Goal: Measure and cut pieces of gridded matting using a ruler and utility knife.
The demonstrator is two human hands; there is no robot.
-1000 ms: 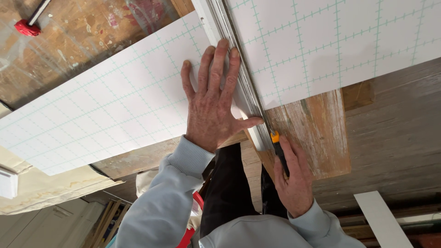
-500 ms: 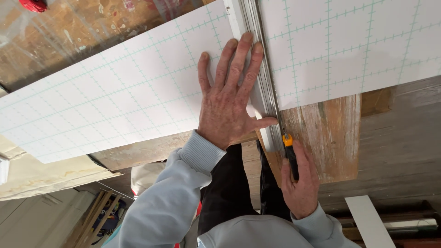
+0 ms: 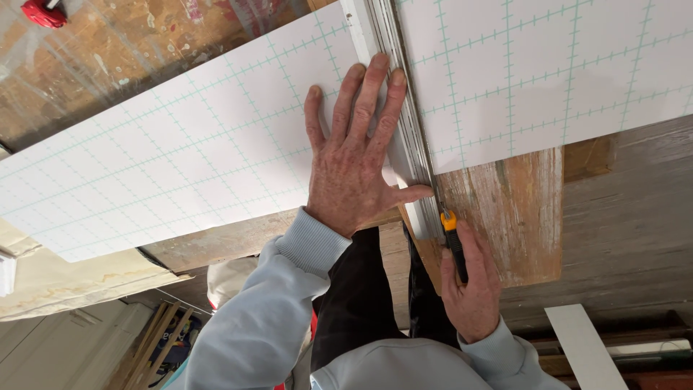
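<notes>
A white board (image 3: pixel 180 159) printed with a pale green grid lies across a worn wooden bench (image 3: pixel 505 209). A metal straightedge (image 3: pixel 408 123) runs over the board from the top of the view down to its near edge. My left hand (image 3: pixel 354 159) lies flat on the board, fingers spread, pressing against the straightedge's left side. My right hand (image 3: pixel 469 289) grips a utility knife (image 3: pixel 453 242) with a yellow and black handle. Its tip is at the near end of the straightedge, just past the board's edge.
A red-handled tool (image 3: pixel 43 12) lies on the bench at the top left. A white strip (image 3: pixel 585 347) leans at the lower right. Pale sheet material (image 3: pixel 65 274) and wooden slats (image 3: pixel 155 339) lie below the bench on the left.
The knife and my right hand have drawn down along the straightedge toward me, off the board's near edge. My left hand stays pressed in place.
</notes>
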